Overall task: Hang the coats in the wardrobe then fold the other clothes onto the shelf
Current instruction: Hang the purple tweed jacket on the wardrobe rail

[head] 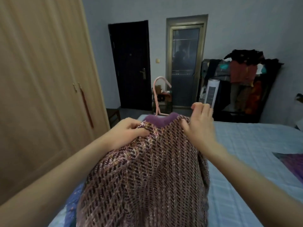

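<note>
Coat [147, 169] hem cut off below — hanger [158, 94] shoulders hidden inside it.

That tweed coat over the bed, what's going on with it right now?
A person is holding a pink-and-dark woven coat up over the bed, fitting it onto a pink hanger whose hook sticks up above the purple collar. The left hand grips one shoulder of the coat and the right hand pinches the other. The wardrobe on the left has its doors shut, so the coat is not hung yet.
</note>
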The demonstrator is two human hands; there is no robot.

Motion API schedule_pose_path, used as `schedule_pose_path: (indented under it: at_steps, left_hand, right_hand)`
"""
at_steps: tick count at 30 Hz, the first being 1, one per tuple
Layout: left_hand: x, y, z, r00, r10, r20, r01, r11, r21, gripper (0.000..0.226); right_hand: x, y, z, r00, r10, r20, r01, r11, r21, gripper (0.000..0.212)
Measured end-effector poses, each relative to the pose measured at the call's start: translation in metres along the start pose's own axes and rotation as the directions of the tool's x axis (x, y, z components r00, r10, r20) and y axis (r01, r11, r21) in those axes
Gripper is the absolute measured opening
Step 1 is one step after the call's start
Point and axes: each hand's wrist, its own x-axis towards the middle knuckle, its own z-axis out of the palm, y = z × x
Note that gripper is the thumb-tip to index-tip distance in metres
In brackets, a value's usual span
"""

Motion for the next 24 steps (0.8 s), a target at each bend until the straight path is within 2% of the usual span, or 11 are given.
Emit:
schedule_pose_path:
  at_steps: [1,3,5,7,9,13,17,21,23,24]
  left_hand:
    - [-0.008,-0.003,0.001,0.999,0.007,-0.037,-0.007,1.000,-0.002,0.030]
    - [-0.022,-0.009,0.004,0.994,0.010,-0.105,-0.012,1.000,-0.012,0.030]
    - [-0.032,-0.014,0.008,0.981,-0.001,-0.195,-0.008,0.999,-0.044,0.033]
    - [-0.040,-0.018,0.011,0.956,-0.002,-0.293,-0.023,0.997,-0.080,0.039]
    - [-0.047,-0.019,0.010,0.931,0.007,-0.365,-0.045,0.994,-0.095,0.037]
    - [-0.059,-0.016,-0.002,0.887,0.010,-0.463,-0.062,0.993,-0.096,0.019]
    - [-0.081,-0.015,-0.023,0.796,0.028,-0.605,-0.022,1.000,0.018,0.018]
    - [-0.113,-0.008,-0.039,0.704,0.070,-0.707,0.055,0.987,0.152,0.007]
    - [-0.134,-0.010,-0.046,0.676,0.082,-0.732,0.061,0.984,0.167,0.021]
    - [-0.147,-0.013,-0.049,0.687,0.090,-0.721,0.027,0.989,0.149,0.024]
  right_hand:
    - [-0.005,-0.016,-0.001,0.998,-0.007,0.057,0.003,0.997,0.080,0.027]
    - [-0.015,-0.045,-0.001,0.953,0.007,0.304,-0.104,0.946,0.307,0.007]
    - [-0.025,-0.071,-0.002,0.858,0.018,0.513,-0.316,0.807,0.499,0.022]
    - [-0.032,-0.091,0.000,0.793,-0.020,0.608,-0.449,0.656,0.607,0.023]
    - [-0.033,-0.105,0.004,0.794,-0.062,0.605,-0.452,0.605,0.656,0.019]
    - [-0.024,-0.131,-0.002,0.813,-0.122,0.570,-0.389,0.615,0.686,0.016]
    - [-0.022,-0.174,-0.014,0.741,-0.279,0.610,-0.434,0.494,0.753,0.018]
    - [-0.022,-0.232,-0.012,0.839,-0.295,0.457,-0.228,0.572,0.788,0.018]
    - [-0.022,-0.262,-0.008,0.857,-0.285,0.430,-0.195,0.592,0.782,0.012]
    - [-0.023,-0.278,-0.006,0.861,-0.289,0.419,-0.179,0.598,0.781,0.009]
